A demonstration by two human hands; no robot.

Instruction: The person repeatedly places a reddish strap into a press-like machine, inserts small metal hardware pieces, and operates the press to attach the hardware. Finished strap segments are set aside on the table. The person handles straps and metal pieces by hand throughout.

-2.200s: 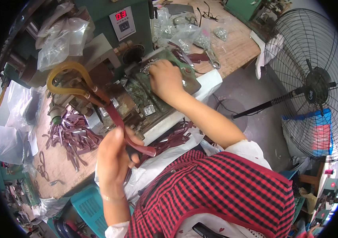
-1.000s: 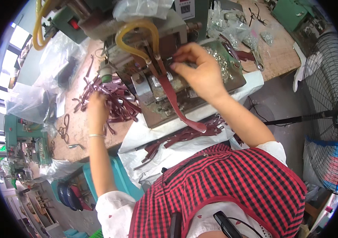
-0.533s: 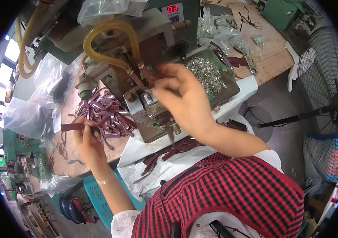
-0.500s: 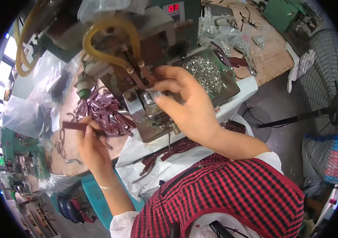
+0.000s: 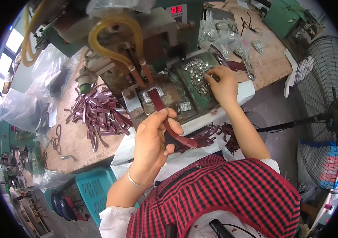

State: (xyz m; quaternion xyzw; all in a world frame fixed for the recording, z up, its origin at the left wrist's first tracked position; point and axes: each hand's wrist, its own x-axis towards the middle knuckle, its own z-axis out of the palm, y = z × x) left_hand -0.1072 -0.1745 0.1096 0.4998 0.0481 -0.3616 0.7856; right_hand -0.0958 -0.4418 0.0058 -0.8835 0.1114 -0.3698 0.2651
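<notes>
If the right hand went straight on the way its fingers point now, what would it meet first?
The right hand would likely meet the heap of small metal pieces first; its fingers are at the heap's right edge, possibly touching, though depth is unclear.

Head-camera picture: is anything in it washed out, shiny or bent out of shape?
In the head view, pale window panes at far left wash out; small silvery metal pieces by the right hand glint, as does the tip of the flat dark-red strap in the left hand. Toward its black corners, the head view bends.
</notes>
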